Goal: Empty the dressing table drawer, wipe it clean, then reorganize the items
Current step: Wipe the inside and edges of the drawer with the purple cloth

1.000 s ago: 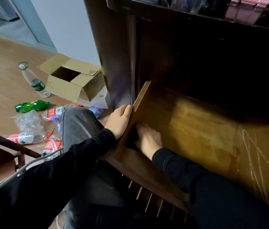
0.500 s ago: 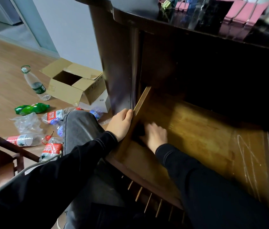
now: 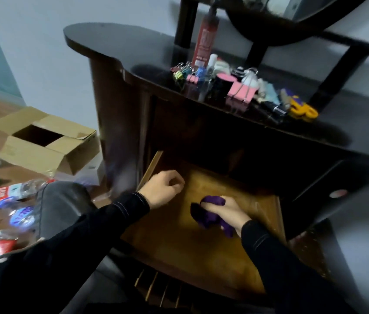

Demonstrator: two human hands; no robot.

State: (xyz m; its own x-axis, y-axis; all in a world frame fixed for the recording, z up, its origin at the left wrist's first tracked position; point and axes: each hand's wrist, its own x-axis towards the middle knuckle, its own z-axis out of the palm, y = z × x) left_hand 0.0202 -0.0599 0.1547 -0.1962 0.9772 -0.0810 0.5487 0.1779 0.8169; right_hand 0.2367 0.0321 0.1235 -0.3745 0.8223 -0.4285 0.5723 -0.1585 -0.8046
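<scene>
The wooden drawer [image 3: 170, 243] of the dark dressing table [image 3: 120, 48] stands pulled open, its bare bottom showing. My right hand [image 3: 226, 210] grips a bunched purple cloth [image 3: 208, 215] and holds it against the drawer's floor near the middle. My left hand [image 3: 163, 189] hovers by the drawer's left wall with fingers loosely curled, holding nothing. On the tabletop lie the removed items: several binder clips [image 3: 239, 94], a red spray bottle [image 3: 205, 41], a yellow tool [image 3: 303, 111] and small containers.
An open cardboard box [image 3: 43, 141] sits on the wooden floor to the left. Plastic bottles [image 3: 4, 193] lie scattered around it. My grey trouser knee [image 3: 63, 200] is just left of the drawer. A mirror frame [image 3: 276, 23] rises behind the tabletop.
The view has tilted up to take in the tabletop. My right hand has drawn the purple cloth from the drawer's left corner to its middle. My left hand has come off the drawer's side wall.
</scene>
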